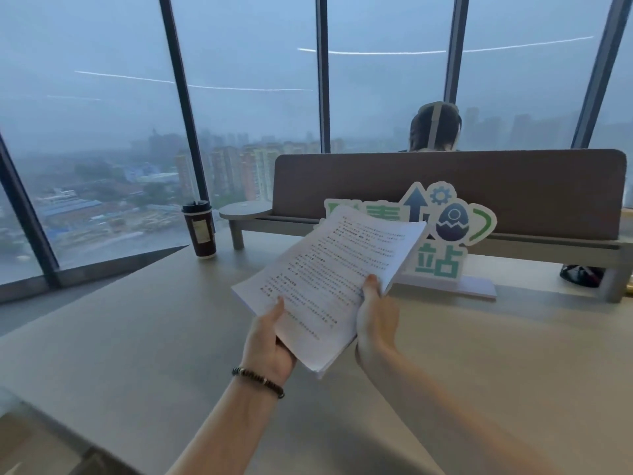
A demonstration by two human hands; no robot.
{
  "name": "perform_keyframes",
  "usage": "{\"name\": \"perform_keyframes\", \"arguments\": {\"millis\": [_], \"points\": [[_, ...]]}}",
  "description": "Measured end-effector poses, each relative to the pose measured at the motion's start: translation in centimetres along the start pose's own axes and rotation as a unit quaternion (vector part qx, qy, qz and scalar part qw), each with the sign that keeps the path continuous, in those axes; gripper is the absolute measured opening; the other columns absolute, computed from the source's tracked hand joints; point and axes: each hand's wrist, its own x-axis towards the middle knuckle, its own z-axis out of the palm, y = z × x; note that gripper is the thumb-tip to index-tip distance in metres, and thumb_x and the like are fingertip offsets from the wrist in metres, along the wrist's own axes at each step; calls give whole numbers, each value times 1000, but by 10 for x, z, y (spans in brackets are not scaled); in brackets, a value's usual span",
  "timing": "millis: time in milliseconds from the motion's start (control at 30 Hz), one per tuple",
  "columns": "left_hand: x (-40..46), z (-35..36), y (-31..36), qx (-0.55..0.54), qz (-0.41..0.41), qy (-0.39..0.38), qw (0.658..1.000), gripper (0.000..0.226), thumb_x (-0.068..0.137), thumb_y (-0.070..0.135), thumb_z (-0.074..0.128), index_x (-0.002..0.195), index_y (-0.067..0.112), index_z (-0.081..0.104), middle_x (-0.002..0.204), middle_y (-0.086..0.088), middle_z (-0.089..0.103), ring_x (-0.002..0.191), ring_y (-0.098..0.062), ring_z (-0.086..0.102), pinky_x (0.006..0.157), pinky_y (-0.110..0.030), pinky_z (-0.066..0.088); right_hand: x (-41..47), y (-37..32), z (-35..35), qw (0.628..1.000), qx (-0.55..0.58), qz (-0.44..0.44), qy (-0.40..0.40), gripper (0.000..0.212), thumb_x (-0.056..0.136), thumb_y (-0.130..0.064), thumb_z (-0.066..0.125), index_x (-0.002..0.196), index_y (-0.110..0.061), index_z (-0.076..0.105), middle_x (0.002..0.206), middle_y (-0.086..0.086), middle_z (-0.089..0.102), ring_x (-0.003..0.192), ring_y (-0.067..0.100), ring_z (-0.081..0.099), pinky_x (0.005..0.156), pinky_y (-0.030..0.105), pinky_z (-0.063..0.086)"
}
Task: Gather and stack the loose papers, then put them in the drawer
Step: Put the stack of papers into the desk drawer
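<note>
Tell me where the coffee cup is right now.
In the head view the coffee cup stands upright on the desk at the far left, near the window, left of the small round shelf and clear of the stack of papers.

A tall dark cup [199,230] with a lid stands on the bench [137,337] near the big windows [246,80]. A green and white sign [442,234] stands by a brown screen [479,176]. A person's head [434,126] shows behind it.
</note>
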Motion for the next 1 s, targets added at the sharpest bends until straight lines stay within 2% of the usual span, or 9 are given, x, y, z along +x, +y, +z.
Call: {"name": "perform_keyframes", "arguments": {"millis": [133, 267, 367, 467, 633, 700, 800, 900, 1000], "points": [[-2, -18, 21, -23, -8, 29, 999, 22, 100, 22, 48, 116, 16, 61, 104, -10, 75, 103, -32, 66, 80, -49, 53, -11, 11, 26, 999, -10, -1, -34, 21, 100, -42, 53, 93, -27, 67, 96, 0, 74, 86, 20, 73, 77, 39, 62], [2, -43, 37, 35, 66, 98, 992, 33, 99, 9, 51, 131, 11, 56, 123, -13, 68, 108, -32, 67, 80, -51, 58, -21, 23, 50, 995, -3, 24, -102, 21, 100, -43, 53, 100, -28, 67, 98, -3, 75, 88, 17, 73, 75, 36, 60], [-3, -56, 54, 83, 125, 158, 976, 36, 97, 5, 53, 133, 11, 53, 124, -14, 67, 105, -32, 67, 79, -48, 59, -26, 30, 65, 979, 19, 76, -187, 22, 102, -40, 50, 113, -28, 65, 106, -4, 75, 97, 17, 72, 86, 38, 58], [-14, -68, 76, 115, 164, 183, 963, 34, 96, 3, 55, 129, 13, 54, 119, -10, 68, 101, -29, 67, 74, -44, 61, -23, 37, 77, 960, 55, 123, -245, 27, 102, -34, 51, 124, -21, 59, 116, 4, 73, 108, 25, 70, 97, 46, 55], [-39, -97, 108, 162, 169, 204, 950, 27, 95, 9, 58, 121, 17, 57, 115, -10, 69, 98, -32, 69, 73, -45, 61, 2, 36, 94, 954, 108, 170, -223, 37, 101, -35, 52, 130, -13, 57, 123, 12, 70, 111, 29, 68, 94, 46, 56], [-47, -109, 120, 176, 168, 211, 947, 27, 95, 10, 59, 121, 17, 57, 114, -11, 69, 96, -32, 70, 70, -44, 61, 14, 35, 103, 958, 80, 169, -216, 42, 100, -36, 53, 131, -8, 57, 123, 14, 69, 111, 30, 68, 93, 44, 57], [-59, -131, 142, 179, 172, 231, 940, 32, 94, 10, 59, 126, 15, 56, 115, -12, 69, 95, -31, 71, 63, -39, 61, 27, 37, 118, 953, -9, 168, -253, 38, 100, -24, 53, 128, 1, 57, 110, 14, 71, 97, 28, 69, 80, 38, 58], [-72, -158, 166, 178, 178, 254, 934, 32, 93, 9, 59, 125, 13, 58, 117, -14, 70, 98, -34, 71, 68, -43, 61, 29, 41, 136, 919, -128, 165, -333, 32, 97, -10, 51, 127, 1, 59, 107, 15, 70, 84, 25, 68, 64, 32, 58], [-88, -182, 188, 196, 182, 269, 925, 30, 94, 8, 57, 124, 12, 58, 114, -14, 70, 91, -32, 72, 59, -37, 60, 20, 49, 161, 879, -201, 164, -401, 33, 92, 1, 50, 122, 1, 63, 110, 19, 72, 77, 25, 71, 54, 30, 59]]}}
